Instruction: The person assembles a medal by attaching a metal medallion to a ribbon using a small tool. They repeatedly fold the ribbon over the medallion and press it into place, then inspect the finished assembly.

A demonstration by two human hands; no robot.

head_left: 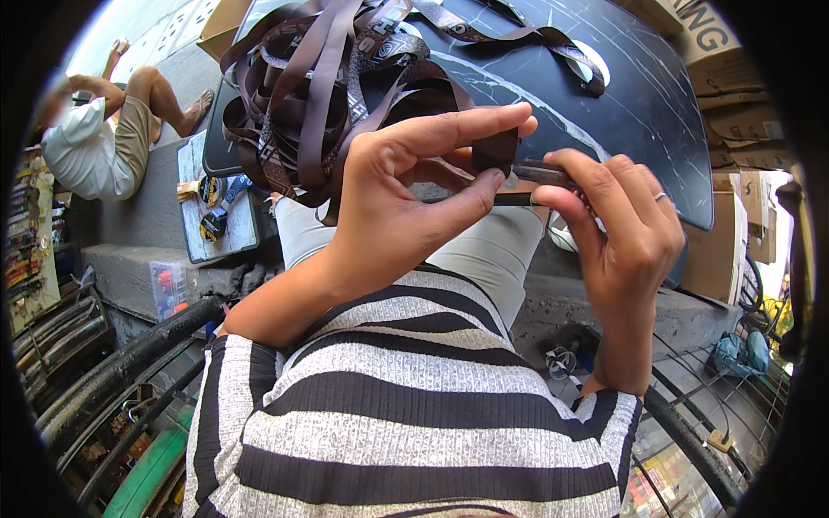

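Note:
My left hand [393,194] pinches the end of a dark brown lanyard strap [495,154] between thumb and fingers, above my lap. In my right hand [630,220] is a dark two-armed hand tool that looks like pliers [546,173]; its tip reaches the strap beside my left thumb. The fingers partly hide the tool's jaws and whatever sits between them. Beyond my left hand lies a tangled heap of printed brown lanyards [315,99], at the near left of the black marble-patterned table [639,138]. One lanyard trails right to a white round piece [591,62].
A small board [194,233] holding tape rolls stands left of the table. Farther left another person [91,142] sits low. Cardboard boxes [725,69] are stacked at the right. Black metal chair arms [129,371] flank me, and a clear plastic container [167,289] stands at the left.

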